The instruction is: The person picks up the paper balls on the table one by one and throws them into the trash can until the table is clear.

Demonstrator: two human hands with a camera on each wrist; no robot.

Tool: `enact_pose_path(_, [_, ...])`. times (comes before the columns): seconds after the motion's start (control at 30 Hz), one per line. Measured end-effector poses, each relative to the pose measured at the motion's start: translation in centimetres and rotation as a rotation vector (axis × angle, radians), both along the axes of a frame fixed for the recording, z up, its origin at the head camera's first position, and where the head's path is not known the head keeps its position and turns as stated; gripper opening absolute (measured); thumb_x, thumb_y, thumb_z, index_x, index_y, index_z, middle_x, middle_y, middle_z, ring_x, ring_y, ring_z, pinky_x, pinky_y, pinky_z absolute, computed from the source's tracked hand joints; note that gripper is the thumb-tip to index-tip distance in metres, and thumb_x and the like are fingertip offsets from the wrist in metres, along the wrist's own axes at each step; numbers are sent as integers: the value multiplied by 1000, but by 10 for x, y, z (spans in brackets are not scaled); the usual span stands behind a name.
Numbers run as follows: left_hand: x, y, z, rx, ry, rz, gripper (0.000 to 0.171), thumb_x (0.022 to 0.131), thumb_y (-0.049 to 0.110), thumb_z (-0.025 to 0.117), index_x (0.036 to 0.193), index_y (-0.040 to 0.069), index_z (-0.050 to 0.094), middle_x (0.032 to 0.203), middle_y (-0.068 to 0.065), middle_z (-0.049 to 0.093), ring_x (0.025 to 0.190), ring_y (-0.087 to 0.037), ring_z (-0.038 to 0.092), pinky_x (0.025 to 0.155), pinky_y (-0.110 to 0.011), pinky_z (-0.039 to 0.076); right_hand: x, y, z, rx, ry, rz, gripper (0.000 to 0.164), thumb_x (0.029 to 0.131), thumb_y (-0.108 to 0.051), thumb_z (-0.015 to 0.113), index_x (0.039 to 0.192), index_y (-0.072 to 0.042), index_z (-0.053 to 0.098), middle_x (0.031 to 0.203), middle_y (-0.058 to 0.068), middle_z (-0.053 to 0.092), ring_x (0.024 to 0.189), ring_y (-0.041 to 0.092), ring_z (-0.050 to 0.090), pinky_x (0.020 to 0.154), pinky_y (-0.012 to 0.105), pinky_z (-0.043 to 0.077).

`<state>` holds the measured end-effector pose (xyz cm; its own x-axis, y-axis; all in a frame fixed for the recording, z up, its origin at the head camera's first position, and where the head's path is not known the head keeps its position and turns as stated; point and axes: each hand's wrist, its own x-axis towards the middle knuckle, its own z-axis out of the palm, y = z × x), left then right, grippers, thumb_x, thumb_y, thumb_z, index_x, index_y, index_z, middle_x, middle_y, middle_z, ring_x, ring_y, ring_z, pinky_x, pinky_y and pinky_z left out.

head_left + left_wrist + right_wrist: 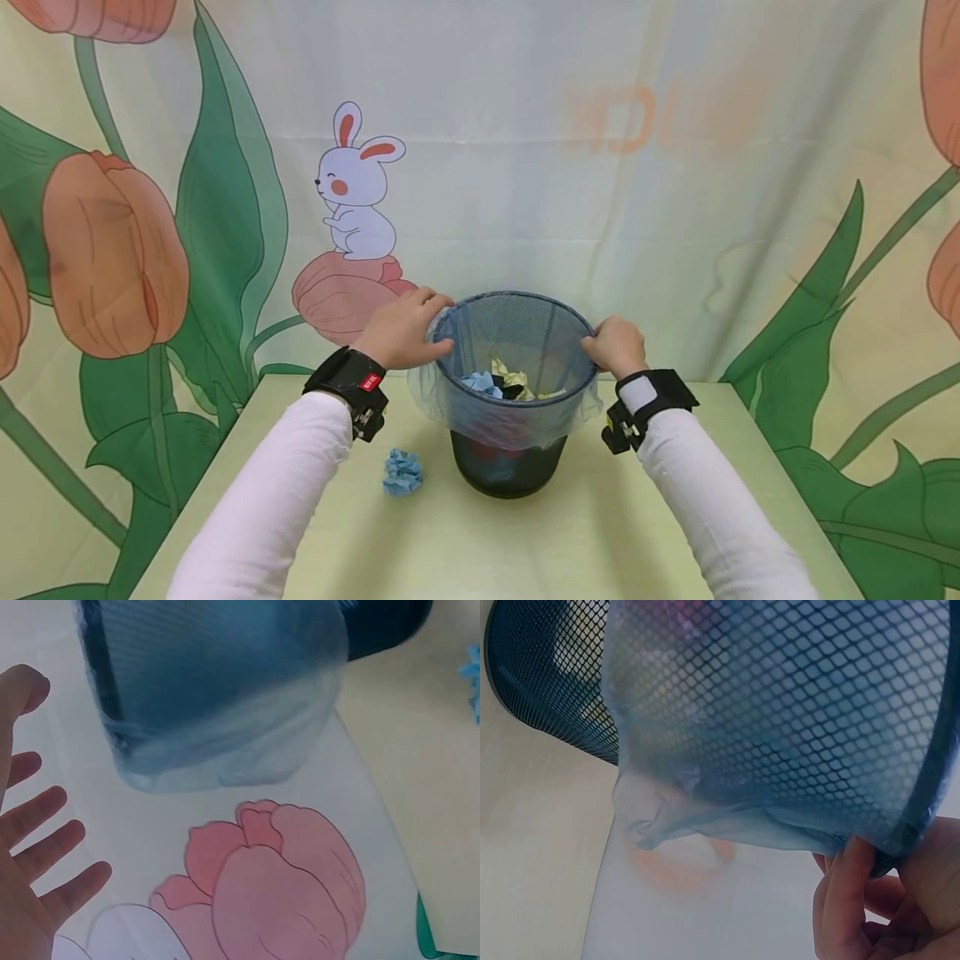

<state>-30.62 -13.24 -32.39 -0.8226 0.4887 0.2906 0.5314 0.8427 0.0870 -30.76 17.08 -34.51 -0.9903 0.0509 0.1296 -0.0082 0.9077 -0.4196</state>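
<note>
A black mesh wastebasket (pixel 508 471) is at the middle of the table, lined with a thin translucent blue plastic bag (pixel 517 427) folded over its rim. Inside lie crumpled blue paper (pixel 480 383), crumpled yellow paper (pixel 504 370) and something black. My right hand (pixel 621 346) grips the rim on the right; in the right wrist view its fingers (pixel 847 900) curl round the rim and bag edge. At the left side of the rim is my left hand (pixel 405 332), thumb and fingers spread. The left wrist view shows that hand (pixel 34 855) with straight fingers apart from the bag.
A crumpled ball of blue paper (pixel 402 472) lies on the pale table (pixel 360 542), left of the wastebasket. Behind the table hangs a curtain (pixel 510 192) printed with tulips and a white rabbit. Both wrists wear black straps with small cameras.
</note>
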Motion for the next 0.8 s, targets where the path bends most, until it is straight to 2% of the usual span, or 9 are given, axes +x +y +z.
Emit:
enact_pose_path(0.27, [-4,-25,-18,30,-20,50,54,83,32,61,130,8,47,125,-13,51,108,-28,52,92,-44,46,-3,0,-2,11,11,3,43,80,-10,51,44,-16,30,41,-3,38,37,11,42,39,20,24])
enact_pose_path(0.43, [-5,-35,-32,32,-27,109,56,82,33,61,131,9,47,124,-15,52,112,-31,50,93,-48,45,-2,0,-1,17,9,5,42,79,-10,50,44,-17,29,41,-3,39,38,11,44,39,20,25])
enact_pose_path(0.63, [-4,-41,-55,42,-40,156,59,80,34,63,132,10,47,129,-15,50,116,-32,50,90,-51,46,-3,1,-1,15,7,4,43,80,-10,51,44,-17,29,41,-3,40,39,12,46,39,20,26])
enact_pose_path(0.8, [-1,-42,-81,52,-77,162,63,79,36,65,132,7,46,130,-16,50,115,-34,50,92,-51,45,-3,1,-2,16,4,4,43,80,-10,50,43,-17,29,40,-3,40,38,11,46,39,20,26])
